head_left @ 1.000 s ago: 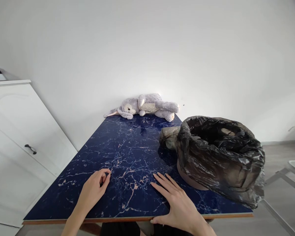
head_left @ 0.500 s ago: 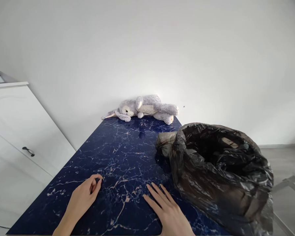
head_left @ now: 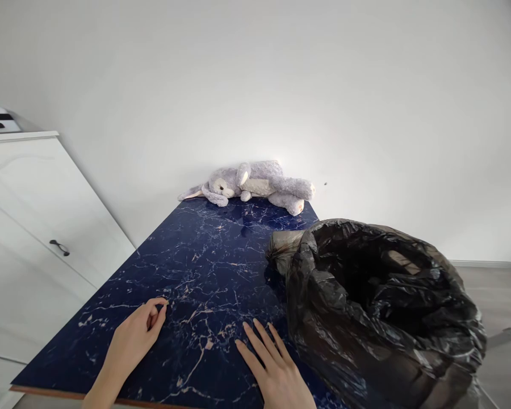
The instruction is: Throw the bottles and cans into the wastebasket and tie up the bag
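Observation:
My left hand rests on the dark blue marble-patterned table, fingers curled and thumb tip against the index finger; I see nothing in it. Flat on the tabletop lies my right hand, its fingers spread and holding nothing. Just right of it stands a bin lined with a black garbage bag, its wide mouth open and the inside mostly dark. A roll of garbage bags lies on the table against the far left side of the lined bin.
A grey plush rabbit lies on its side along the table's far edge, by the white wall. To the left is a white cabinet with a dark handle; a white and black object is on top.
The view has shifted slightly, bringing the table's front edge into sight. Both hands appear a little further left, with their poses unchanged. The rabbit and lined bin keep their places.

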`<control>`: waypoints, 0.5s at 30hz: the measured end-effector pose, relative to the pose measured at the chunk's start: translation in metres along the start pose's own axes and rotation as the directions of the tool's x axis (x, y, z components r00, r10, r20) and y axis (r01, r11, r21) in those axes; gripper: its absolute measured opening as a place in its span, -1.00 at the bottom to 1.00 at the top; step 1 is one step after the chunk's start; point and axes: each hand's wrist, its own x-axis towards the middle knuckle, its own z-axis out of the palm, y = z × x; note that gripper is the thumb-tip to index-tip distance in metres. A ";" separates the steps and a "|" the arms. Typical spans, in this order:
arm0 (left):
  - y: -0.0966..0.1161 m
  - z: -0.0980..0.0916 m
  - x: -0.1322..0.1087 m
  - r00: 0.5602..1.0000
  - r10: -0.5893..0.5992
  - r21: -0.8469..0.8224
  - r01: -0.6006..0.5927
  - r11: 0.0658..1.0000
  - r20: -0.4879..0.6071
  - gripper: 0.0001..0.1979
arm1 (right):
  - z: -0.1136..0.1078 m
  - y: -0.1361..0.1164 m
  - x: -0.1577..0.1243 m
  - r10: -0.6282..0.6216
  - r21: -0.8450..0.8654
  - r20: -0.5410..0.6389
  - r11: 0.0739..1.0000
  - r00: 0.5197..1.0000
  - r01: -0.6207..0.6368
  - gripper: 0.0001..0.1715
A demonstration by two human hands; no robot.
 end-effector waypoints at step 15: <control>-0.009 0.008 -0.001 0.996 0.083 0.018 -0.083 0.996 0.016 -0.55 | -0.003 -0.017 -0.001 0.116 0.023 -0.026 0.993 0.993 -0.115 0.23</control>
